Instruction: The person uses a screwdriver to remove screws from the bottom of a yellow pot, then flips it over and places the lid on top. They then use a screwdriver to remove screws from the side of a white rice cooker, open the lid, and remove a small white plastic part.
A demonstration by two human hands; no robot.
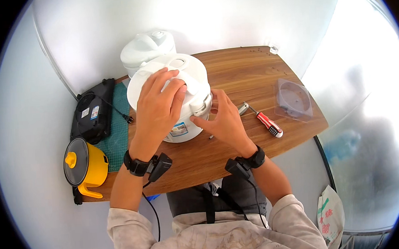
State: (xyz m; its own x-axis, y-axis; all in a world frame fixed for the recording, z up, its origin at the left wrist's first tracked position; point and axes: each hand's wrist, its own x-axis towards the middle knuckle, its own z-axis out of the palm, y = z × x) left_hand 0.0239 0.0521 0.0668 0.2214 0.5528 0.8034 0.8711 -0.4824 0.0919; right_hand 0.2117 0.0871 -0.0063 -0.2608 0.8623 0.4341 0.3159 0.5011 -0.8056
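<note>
Left hand (pixel 159 99) on handle (pixel 190 81) of white cooker (pixel 186 114), right hand (pixel 225 119) at latch (pixel 202 107), both grips partly hidden, uncertain.

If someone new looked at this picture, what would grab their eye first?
Probably the large white lidded appliance in the middle, with the left hand over its lid and the right hand at its front latch. Next, the bright yellow pot at the near left corner of the wooden table, and the red-handled screwdriver lying right of the right hand.
</note>
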